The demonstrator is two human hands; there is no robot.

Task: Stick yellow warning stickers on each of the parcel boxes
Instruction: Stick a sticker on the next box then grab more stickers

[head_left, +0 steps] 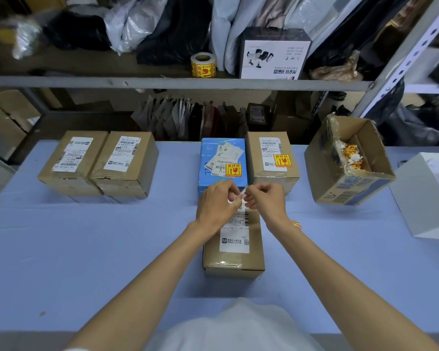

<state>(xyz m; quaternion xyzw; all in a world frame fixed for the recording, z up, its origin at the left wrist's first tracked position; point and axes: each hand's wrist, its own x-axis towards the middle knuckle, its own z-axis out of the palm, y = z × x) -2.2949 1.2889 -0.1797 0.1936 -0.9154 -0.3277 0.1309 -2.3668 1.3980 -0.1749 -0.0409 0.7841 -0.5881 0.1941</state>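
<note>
Between your fingertips sits a small white scrap [241, 196], pinched from both sides: your left hand [217, 203] and right hand [265, 198] are both closed narrow on it, thumbs against forefingers. It looks like sticker backing being peeled or crumpled, though the yellow face is not visible, so you cannot be sure which. You hold it directly above the brown cardboard parcel with the white shipping label [235, 245], the nearest box, which shows no yellow sticker on the part not hidden by your hands. Keeping the peel over that box makes sense: the sticker can drop straight onto its top.

Just past your hands, the blue parcel box [222, 160] and the brown parcel beside it [273, 158] each already carry a yellow warning sticker near their labels, so those two appear done. Further left, two brown cardboard parcels [72, 160] [124, 163] stand touching each other with labels only; they seem to be waiting.

To your right, the open tilted cardboard carton [347, 168] holds crumpled white and yellow scraps, evidently the bin for backings, placed within easy reach. A bit of yellow sticker [295, 224] peeks out beside your right wrist on the pale blue table [86, 249]. The roll of yellow stickers [203, 65] rests on the grey metal shelf [162, 82] behind.
</note>
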